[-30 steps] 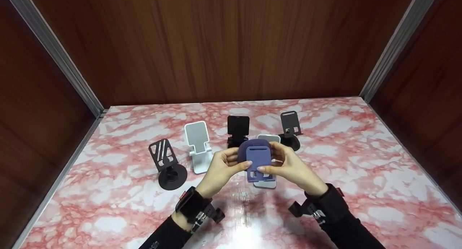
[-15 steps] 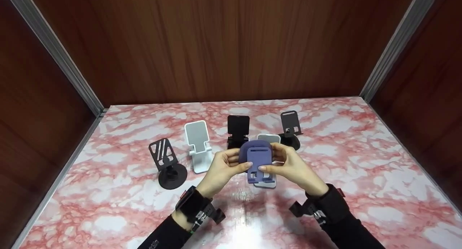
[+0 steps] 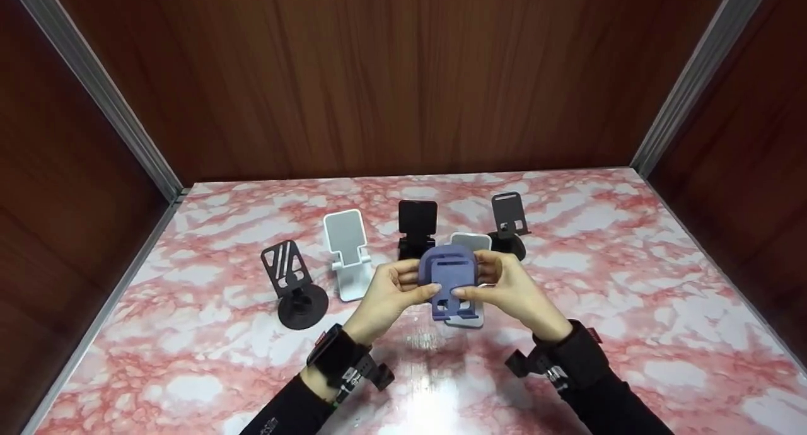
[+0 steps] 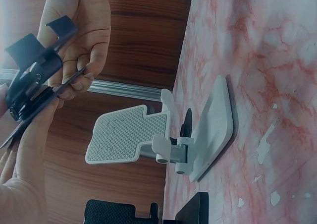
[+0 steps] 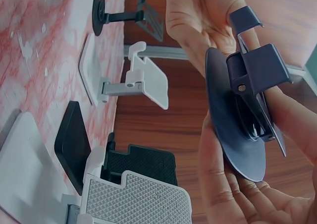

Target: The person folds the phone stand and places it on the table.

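The purple stand (image 3: 452,276) was held up off the table (image 3: 630,334) between both hands, its slotted plate folded close over its round base. The left hand (image 3: 386,296) pinched it, thumb at the plate's edge and fingers behind; the right hand (image 3: 518,293) pinched it from the other side, thumb across the plate's face (the two thumb tips were near each other, yet apart). Beyond it, partly hidden, stood a grey-padded stand (image 3: 471,240), with an upright black stand (image 3: 417,217) near it. A dark round-based stand (image 3: 508,213) stood farther right. Left of the hands was a white stand (image 3: 345,230), and past that a black stand with slanted slots (image 3: 301,309). A wood-grained wall (image 3: 403,82) rose at the back.
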`<state>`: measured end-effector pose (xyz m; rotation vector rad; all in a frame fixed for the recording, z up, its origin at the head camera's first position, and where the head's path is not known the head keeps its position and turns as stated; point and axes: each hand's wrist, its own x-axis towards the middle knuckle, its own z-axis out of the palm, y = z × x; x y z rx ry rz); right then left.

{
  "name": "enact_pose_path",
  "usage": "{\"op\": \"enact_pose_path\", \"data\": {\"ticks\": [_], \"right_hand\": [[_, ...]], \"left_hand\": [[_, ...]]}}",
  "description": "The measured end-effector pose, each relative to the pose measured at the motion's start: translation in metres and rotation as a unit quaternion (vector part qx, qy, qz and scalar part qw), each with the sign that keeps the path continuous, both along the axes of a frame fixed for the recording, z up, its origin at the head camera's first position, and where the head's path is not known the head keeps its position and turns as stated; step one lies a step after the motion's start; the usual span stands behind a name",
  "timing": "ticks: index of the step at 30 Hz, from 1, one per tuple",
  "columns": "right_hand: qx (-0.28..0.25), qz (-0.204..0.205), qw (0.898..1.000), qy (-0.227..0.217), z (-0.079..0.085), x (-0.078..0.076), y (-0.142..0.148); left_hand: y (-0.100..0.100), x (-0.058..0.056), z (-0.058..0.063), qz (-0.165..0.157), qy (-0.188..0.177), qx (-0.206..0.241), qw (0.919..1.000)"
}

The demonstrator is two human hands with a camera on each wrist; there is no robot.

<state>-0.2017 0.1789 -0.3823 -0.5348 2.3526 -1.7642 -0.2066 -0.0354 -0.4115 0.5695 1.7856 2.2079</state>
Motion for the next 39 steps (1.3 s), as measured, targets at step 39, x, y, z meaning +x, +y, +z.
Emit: {"op": "enact_pose_path", "data": {"ticks": [39], "right_hand": [[-0.085,0.045,0.991,-0.098,-0.007,-0.001,0.005]], "left_hand": [[-0.017,0.002,0.013,0.016,0.106,-0.122,0.9867]]}}
